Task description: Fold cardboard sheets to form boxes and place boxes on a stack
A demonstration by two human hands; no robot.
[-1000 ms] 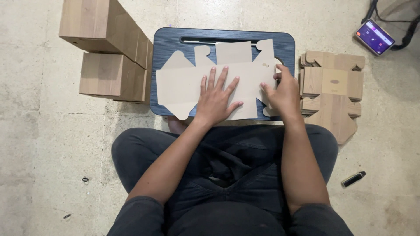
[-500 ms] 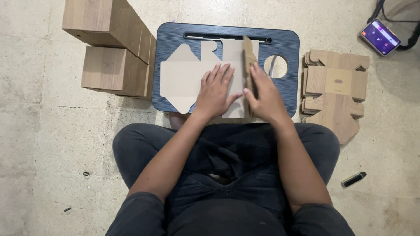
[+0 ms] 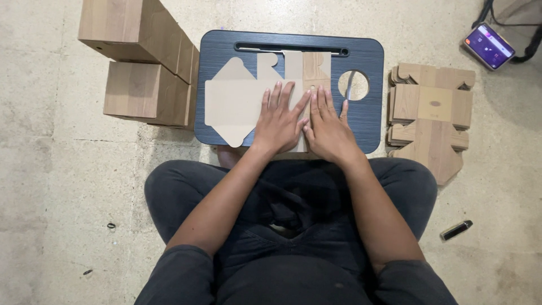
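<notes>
1. Step in hand, as judged: creasing a fold in the flat tan die-cut cardboard box blank (image 3: 237, 104), which lies on the dark blue rectangular lap tray (image 3: 370, 121) at centre frame.
2. Left hand (image 3: 278, 120): open, fingers spread, palm flat on the blank's middle, clamped on nothing.
3. Right hand (image 3: 326, 125): open and flat, pressing down the folded-over wood-grain panel just beside the left hand; thumbs nearly touching.
4. Blank condition: plain side up at left with pointed flaps; printed side showing on the turned panel.
5. Next move likely calls for firm pressure along the crease.
6. Surroundings: assembled wood-grain boxes (image 3: 141, 62) upper left; stack of flat wood-grain blanks (image 3: 432, 116) at right.
</notes>
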